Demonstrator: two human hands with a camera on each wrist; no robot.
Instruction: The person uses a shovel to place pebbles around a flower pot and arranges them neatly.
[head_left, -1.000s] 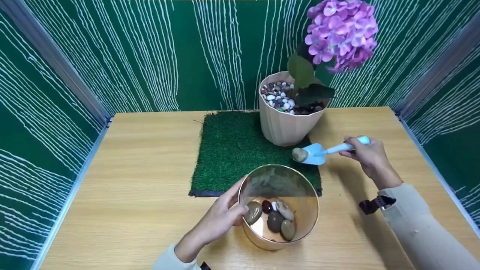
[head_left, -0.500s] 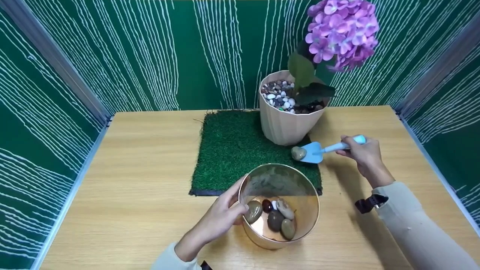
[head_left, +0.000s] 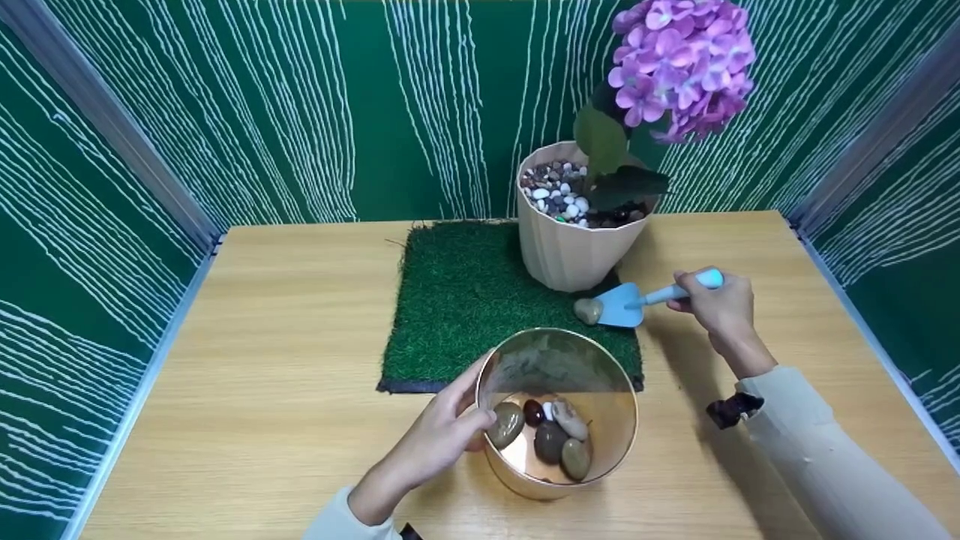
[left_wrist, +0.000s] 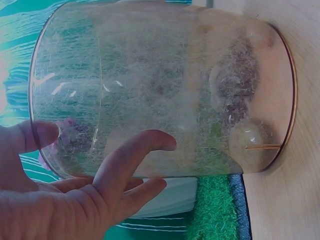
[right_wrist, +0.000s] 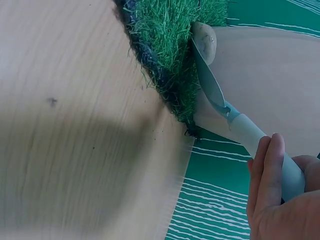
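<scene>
My left hand [head_left: 446,427] grips the side of a clear amber container [head_left: 525,491], thumb over its rim; the left wrist view shows the fingers along its wall. Several smooth stones lie in it, among them a dark grey stone [head_left: 551,442] and a small dark red stone [head_left: 533,412]. My right hand [head_left: 724,304] holds a small light-blue trowel [head_left: 621,305] by its pale handle. A tan stone [head_left: 588,310] sits at the tip of the blade, over the green turf mat [head_left: 457,307]. In the right wrist view the stone [right_wrist: 206,42] leans past the blade's edge.
A pale ribbed flower pot [head_left: 570,259], filled with pebbles, stands on the back of the mat and holds a purple hydrangea [head_left: 682,71]. The wooden table [head_left: 285,360] ends at green walls with white lines at the back and sides.
My right hand has moved slightly left with the trowel. The tan stone has shifted left, further out toward the blade's tip. The left hand and container have stayed still.
</scene>
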